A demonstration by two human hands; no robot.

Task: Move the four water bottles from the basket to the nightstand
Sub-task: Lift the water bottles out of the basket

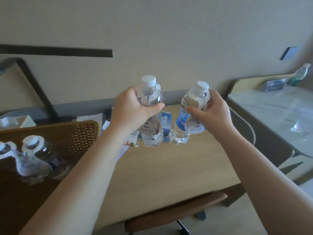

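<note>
Two water bottles are held upright in the air above the counter (169, 167), one in each hand. One bottle (151, 106) is gripped near its shoulder by the left hand (132, 109), fingers and thumb curled round it; the other bottle (188, 114), tilted slightly, is held the same way by the right hand (211, 114). Two more bottles (32, 156) stand in the wicker basket (67, 134) at the left, not yet taken. Behind the held bottles a small blue card (166, 121) and some papers lie on the counter.

The carrying step seems to be in hand. A firm grip below the caps should be kept, since thin plastic gives under pressure, and the bottles should be kept apart and upright. Which surface is the nightstand cannot be told for certain; the pale surface (271, 112) at the right is a likely place, and each bottle should be set flat on its base before being released.
</note>
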